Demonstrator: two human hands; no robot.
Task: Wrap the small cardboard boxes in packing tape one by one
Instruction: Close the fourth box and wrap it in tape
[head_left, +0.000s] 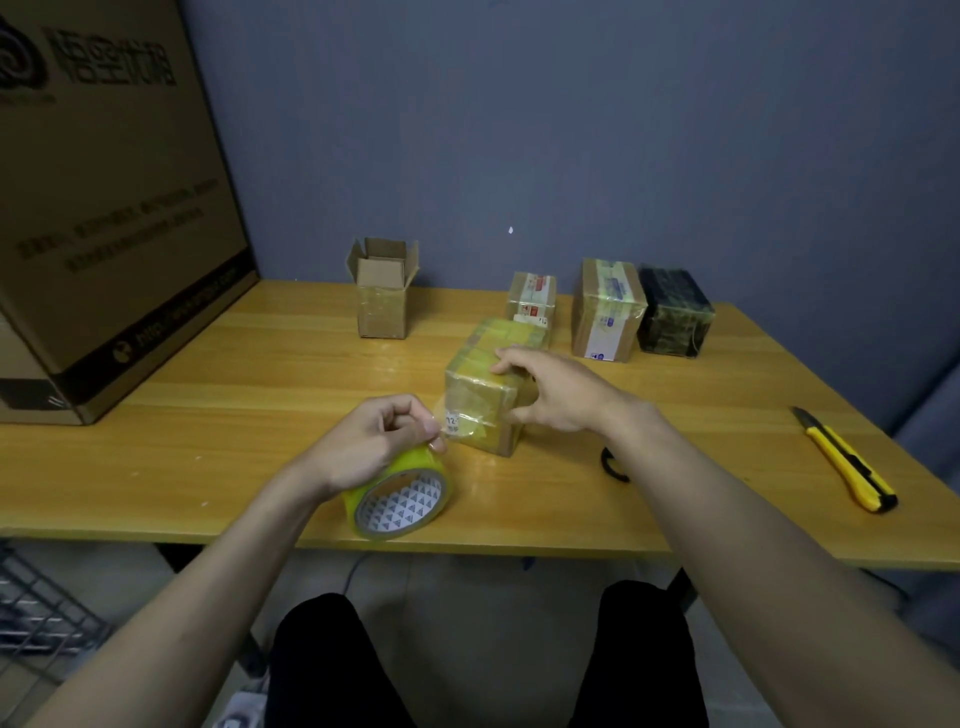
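Small cardboard box (485, 395) sits at the table (260, 374) centre. Right hand (550, 389) grasps the box between fingers and thumb. Left hand (384, 441) grips the tape roll (397, 496), pinching a tape strip (457, 423) stuck to the box's near face

— What crowds the fingers of the right hand (550, 387)?
— The taped box (480, 400) under them; beyond the fingertips stand three wrapped boxes (608, 312) in a row.
— And the left hand (379, 441)?
— The tape roll (397, 493) sits just below its fingers. Bare table (234, 415) lies open to their left, up to the big carton (104, 208).
— Right of the right hand?
— Open, until the yellow knife (844, 460).
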